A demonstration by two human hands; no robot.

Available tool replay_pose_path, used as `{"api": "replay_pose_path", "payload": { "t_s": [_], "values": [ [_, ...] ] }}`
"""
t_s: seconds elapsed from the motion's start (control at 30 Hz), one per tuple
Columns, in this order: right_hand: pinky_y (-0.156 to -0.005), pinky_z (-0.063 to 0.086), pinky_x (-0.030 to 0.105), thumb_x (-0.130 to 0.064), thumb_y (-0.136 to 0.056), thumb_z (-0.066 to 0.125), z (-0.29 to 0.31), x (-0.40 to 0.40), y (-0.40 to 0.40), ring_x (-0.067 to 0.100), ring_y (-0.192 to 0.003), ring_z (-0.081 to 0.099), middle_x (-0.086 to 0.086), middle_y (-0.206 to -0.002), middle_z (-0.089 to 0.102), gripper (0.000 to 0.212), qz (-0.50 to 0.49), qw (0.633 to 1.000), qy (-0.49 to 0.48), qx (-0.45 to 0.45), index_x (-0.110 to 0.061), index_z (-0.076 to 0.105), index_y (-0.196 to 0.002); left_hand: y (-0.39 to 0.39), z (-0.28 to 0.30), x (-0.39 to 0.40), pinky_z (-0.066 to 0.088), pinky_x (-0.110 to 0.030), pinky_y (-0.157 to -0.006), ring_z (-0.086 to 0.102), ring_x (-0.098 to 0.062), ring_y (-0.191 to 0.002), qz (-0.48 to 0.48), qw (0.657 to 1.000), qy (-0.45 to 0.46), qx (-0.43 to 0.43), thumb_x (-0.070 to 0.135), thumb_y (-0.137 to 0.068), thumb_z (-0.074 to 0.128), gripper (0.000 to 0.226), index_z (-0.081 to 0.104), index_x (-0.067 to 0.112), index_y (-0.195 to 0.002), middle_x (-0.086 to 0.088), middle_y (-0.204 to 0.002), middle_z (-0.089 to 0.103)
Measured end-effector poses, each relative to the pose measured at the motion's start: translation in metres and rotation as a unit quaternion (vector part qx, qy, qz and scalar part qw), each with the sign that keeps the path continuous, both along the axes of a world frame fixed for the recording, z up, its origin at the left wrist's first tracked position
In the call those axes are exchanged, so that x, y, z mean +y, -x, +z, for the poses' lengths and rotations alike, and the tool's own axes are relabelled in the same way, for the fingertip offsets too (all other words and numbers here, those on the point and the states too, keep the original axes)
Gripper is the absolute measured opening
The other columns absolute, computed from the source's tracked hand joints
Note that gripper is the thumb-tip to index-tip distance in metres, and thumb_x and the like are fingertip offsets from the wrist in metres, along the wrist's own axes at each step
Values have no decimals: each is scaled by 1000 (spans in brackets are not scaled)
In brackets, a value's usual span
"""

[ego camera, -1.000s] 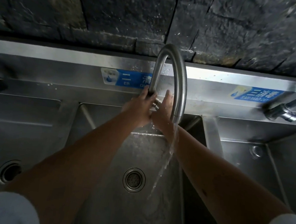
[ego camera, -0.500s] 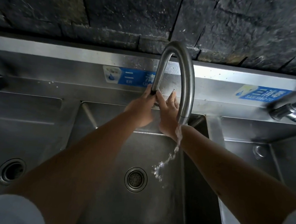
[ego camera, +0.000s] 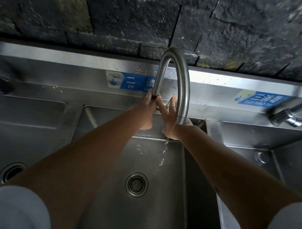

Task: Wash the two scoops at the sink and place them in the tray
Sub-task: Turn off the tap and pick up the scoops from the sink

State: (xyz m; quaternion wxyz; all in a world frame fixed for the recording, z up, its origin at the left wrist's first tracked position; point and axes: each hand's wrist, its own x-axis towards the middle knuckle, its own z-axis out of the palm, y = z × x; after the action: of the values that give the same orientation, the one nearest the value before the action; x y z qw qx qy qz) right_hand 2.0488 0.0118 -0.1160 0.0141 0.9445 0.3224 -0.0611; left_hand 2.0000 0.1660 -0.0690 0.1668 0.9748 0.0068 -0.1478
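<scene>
Both my arms reach forward to the base of the curved steel faucet [ego camera: 183, 91] over the middle sink basin [ego camera: 136, 215]. My left hand [ego camera: 145, 112] grips the faucet's lower pipe at the base. My right hand [ego camera: 170, 116] rests on the small tap lever beside it, under the spout. Only a few drops fall from the spout into the basin. No scoop and no tray are in view.
A drain [ego camera: 136, 185] sits in the middle basin floor. A left basin with its own drain [ego camera: 11, 172] and a right basin [ego camera: 275, 164] flank it. A second tap [ego camera: 294, 112] juts in at the right. Dark stone wall behind, blue labels on the backsplash.
The water stream from the spout has thinned from a steady flow to a few drops. Both hands stay at the faucet base, the right hand shifting on the lever.
</scene>
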Motion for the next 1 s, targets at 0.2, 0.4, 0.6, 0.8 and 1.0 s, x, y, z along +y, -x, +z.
{"api": "replay_pose_path", "payload": {
  "t_s": [0.2,0.4,0.6,0.8,1.0],
  "values": [
    [-119,17,49,-28,-90,56,30,-12,27,31,-151,11,16,-166,5,78,27,997,37,63,-16,17,-156,32,10,-23,52,-25,-71,61,-28,-108,14,999,27,-15,5,-80,66,102,-4,17,-153,-13,-160,-21],
    [-120,21,51,-49,-85,59,34,-41,99,28,-152,9,6,-167,5,92,-6,990,19,142,-30,3,-155,108,-8,-37,30,-56,-111,12,-36,-146,-23,998,-54,-1,31,-85,62,82,13,25,-151,-11,-162,-1],
    [-120,9,53,-81,-74,40,39,-73,176,28,-153,-2,4,-167,-3,102,-55,982,23,177,-33,2,-156,183,-16,-57,21,-54,-115,7,-36,-147,-23,998,-55,9,55,-84,48,79,12,28,-149,-14,-162,0],
    [-118,6,54,-89,-71,25,36,-101,237,29,-151,-8,5,-166,-12,105,-81,980,8,183,-35,-6,-154,243,-8,-71,15,-55,-117,0,-32,-148,-13,999,-52,3,67,-81,34,81,10,31,-150,-9,-163,0],
    [-118,10,54,-77,-77,44,30,-131,280,29,-152,-4,4,-166,-9,99,-130,966,-28,223,-35,-3,-153,268,-7,-85,22,-54,-114,8,-31,-148,-67,997,-44,18,56,-83,45,75,21,30,-148,-9,-163,7]
  ]
}}
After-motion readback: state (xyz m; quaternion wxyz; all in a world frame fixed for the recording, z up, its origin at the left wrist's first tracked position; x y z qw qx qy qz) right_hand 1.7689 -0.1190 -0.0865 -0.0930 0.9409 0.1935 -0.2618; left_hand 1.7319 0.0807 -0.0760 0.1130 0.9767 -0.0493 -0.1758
